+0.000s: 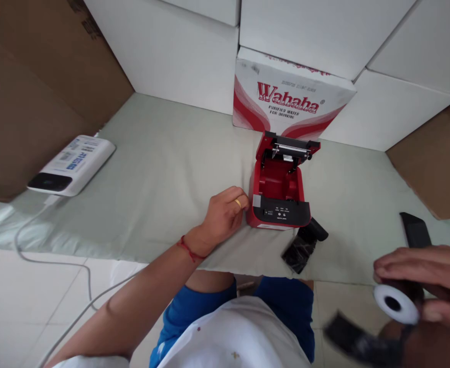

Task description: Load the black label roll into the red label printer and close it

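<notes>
The left hand point(225, 214) has its fingers curled together against the open red printer point(278, 179), a pinch not discernible; bracing low suits it, clear of the lid point(290, 148). The right hand point(420, 271) clasps a white-ended roll point(405, 313), best kept level. Beyond the left fingertips, a box point(286, 102) reads "Wahaha ® PURIFIED WATER FOR DRINKING".

Pale cloth-covered table point(163, 148), light tiled floor point(14, 291).
</notes>
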Action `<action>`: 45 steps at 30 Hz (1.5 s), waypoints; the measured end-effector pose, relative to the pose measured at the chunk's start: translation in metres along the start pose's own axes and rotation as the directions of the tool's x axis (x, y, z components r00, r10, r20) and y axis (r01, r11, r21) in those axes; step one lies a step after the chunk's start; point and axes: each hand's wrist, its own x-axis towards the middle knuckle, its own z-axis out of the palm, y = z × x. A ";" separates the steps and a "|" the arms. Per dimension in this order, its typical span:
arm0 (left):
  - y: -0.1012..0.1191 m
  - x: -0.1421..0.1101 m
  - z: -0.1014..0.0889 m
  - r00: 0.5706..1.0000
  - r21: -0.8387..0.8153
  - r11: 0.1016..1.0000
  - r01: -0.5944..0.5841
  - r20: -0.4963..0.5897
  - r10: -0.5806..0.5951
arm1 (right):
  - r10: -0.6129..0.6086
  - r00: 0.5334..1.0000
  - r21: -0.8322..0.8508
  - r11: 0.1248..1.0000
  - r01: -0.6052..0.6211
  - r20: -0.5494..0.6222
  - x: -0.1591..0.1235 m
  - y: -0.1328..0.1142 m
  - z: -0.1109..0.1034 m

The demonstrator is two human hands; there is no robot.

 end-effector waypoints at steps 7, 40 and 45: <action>0.012 -0.002 -0.007 0.994 -0.034 0.998 0.050 -0.098 -0.053 | -0.170 0.975 0.199 0.970 0.140 0.142 0.065 -0.056 -0.010; 0.055 -0.002 -0.007 0.975 0.156 0.969 -0.190 -0.083 0.205 | -0.236 0.892 0.118 0.946 0.301 -0.385 0.078 -0.069 0.028; 0.036 0.013 -0.013 0.991 0.061 0.997 -0.047 -0.126 0.054 | -0.256 0.895 0.189 0.921 0.340 -0.365 0.041 -0.071 0.045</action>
